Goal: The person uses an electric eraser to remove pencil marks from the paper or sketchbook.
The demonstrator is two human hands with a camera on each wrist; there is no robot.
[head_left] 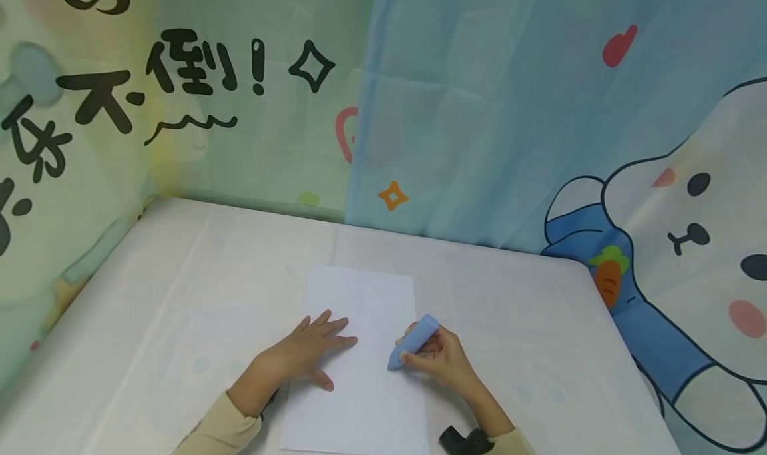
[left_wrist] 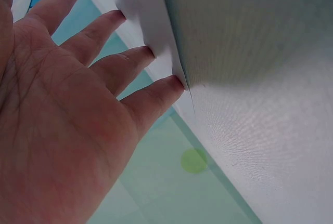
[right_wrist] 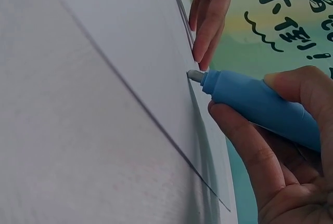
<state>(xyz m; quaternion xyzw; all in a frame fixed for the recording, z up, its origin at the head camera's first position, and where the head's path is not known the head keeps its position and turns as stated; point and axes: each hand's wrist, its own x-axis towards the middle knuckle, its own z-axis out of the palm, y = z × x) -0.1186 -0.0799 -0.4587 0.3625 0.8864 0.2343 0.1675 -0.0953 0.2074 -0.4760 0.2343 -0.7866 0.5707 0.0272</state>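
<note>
Over the paper (head_left: 365,415), right hand (head_left: 446,358): thumb and fingers pinch a thick blue marker (head_left: 413,343), a hold that, I judge, suits close steering of its point.

Blue marker: slanted above the paper's right half, blunt end up and to the right in my head view, reaching across the right edge.

Grey nib (right_wrist: 195,76): bared and angled down at the paper; contact looks likely, though I cannot swear to it from this end of the feed.

Left hand (head_left: 305,348): fingers spread, grasping nothing, fingertips resting on the paper's left side (my left wrist view catches four of them on it), probably set there to stop it sliding.

Paper: flat, long side running away from the person, between the two hands, a placing that seems to let one hand brace while the other works.

Cream sleeves (head_left: 223,427): at both forearms, with a black wrist mount (head_left: 464,442) beside the right one.

White table (head_left: 198,308): under everything, its far edge meeting a printed backdrop (head_left: 479,122) with black lettering (head_left: 192,62) at left and a cartoon animal (head_left: 728,208) at right.
</note>
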